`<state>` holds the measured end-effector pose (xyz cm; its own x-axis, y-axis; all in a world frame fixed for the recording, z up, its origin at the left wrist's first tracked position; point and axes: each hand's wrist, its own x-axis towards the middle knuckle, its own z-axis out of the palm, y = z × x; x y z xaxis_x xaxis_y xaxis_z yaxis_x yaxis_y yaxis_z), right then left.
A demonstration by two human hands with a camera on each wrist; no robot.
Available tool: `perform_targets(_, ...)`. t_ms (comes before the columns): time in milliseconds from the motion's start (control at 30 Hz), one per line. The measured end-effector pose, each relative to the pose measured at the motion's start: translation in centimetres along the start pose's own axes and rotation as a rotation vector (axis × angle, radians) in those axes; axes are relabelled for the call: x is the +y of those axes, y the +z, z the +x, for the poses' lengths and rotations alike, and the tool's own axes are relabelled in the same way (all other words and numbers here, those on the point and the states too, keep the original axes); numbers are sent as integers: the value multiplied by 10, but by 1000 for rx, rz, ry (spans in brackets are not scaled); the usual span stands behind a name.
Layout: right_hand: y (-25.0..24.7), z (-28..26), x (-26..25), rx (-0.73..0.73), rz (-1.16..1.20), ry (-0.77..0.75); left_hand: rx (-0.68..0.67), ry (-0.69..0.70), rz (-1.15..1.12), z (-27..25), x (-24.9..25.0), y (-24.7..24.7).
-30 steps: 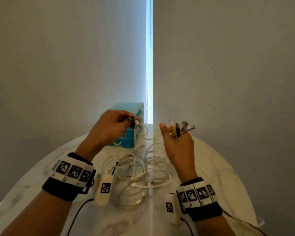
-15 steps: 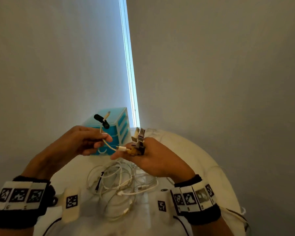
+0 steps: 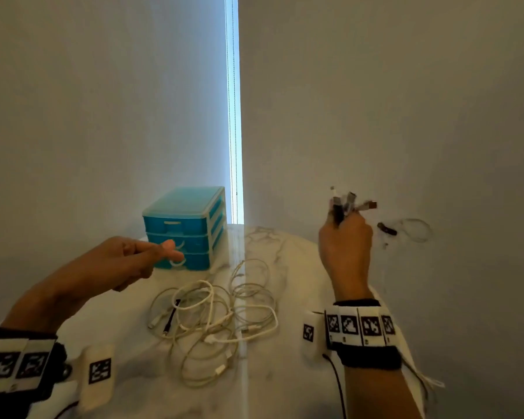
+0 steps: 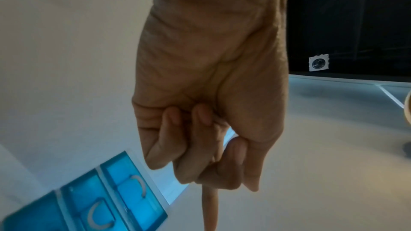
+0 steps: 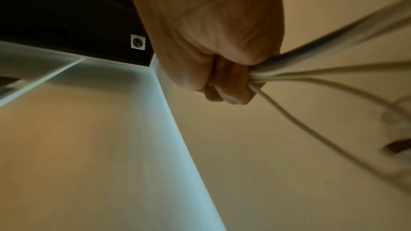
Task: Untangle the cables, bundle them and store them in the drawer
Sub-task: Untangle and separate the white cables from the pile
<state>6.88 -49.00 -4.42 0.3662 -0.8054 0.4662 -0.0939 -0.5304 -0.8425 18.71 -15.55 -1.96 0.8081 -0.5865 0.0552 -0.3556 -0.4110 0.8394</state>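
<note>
Cables [image 3: 212, 316] tangled on table, ends gripped in right hand [image 3: 345, 249]

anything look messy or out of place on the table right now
Yes: the white cables lie in a loose, overlapping heap on the table in front of the blue drawer unit, not yet bundled. All its drawers look shut. The right hand grips a bunch of cable ends, one loop dangling off to the side.

Head high; wrists close, perhaps upturned.
</note>
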Motion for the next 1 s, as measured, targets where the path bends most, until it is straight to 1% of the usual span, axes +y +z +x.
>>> perform_targets(67,26,-23,-8,-191,59,-81,-7,66,-5,4,8,13)
perform_targets(133,52,-44,-13,-364,67,-146,-3,136,-34,5,19,29)
perform_targets(200,61,-55,-15,-473,63,-186,10,200,-70,4,30,43)
perform_targets(233,63,-58,-15,-494,48,-210,35,225,-84,5,34,48)
perform_targets(333,63,-62,-12,-482,-8,-263,120,293,-74,13,42,57)
perform_targets(400,65,-64,-7,-498,-42,-273,120,336,-1,19,45,61)
perform_targets(533,69,-67,2,-537,-108,-360,11,420,160,25,49,70)
perform_targets(633,68,-66,3,-589,-132,-405,-86,466,215,29,52,71)
perform_targets(700,69,-67,4,-606,-142,-427,-111,508,250,32,54,72)
perform_targets(767,72,-67,5,-604,-166,-438,-84,509,273,34,58,73)
perform_targets(867,75,-69,5,-583,-186,-446,-42,470,285,36,65,77)
perform_targets(1000,75,-71,3,-559,-40,-389,2,488,259,39,68,82)
